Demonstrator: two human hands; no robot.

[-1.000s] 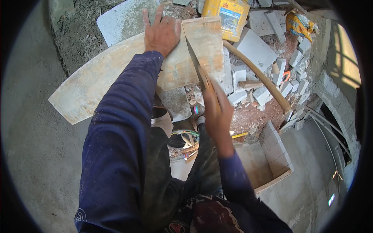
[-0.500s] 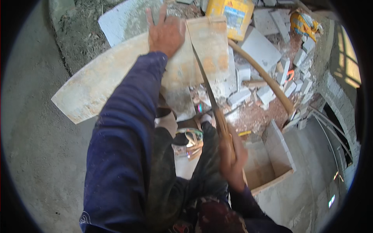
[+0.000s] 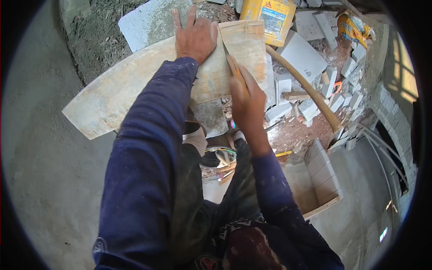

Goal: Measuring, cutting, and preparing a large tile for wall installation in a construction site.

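Atop the curved board (image 3: pixel 209 74), I had the left hand (image 3: pixel 196 39) splayed (the right hand (image 3: pixel 249 105) clenched a saw (image 3: pixel 237 73)).

Single fisheye view noted: worn on the head, facing steeply down; sleeves (image 3: pixel 144 139) near the lens, floor (image 3: pixel 49 157) farther off.

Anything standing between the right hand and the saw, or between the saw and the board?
Nothing visible: the right hand grips the saw directly, and the saw meets the board. The left hand lies on the board, left of the saw, not between.
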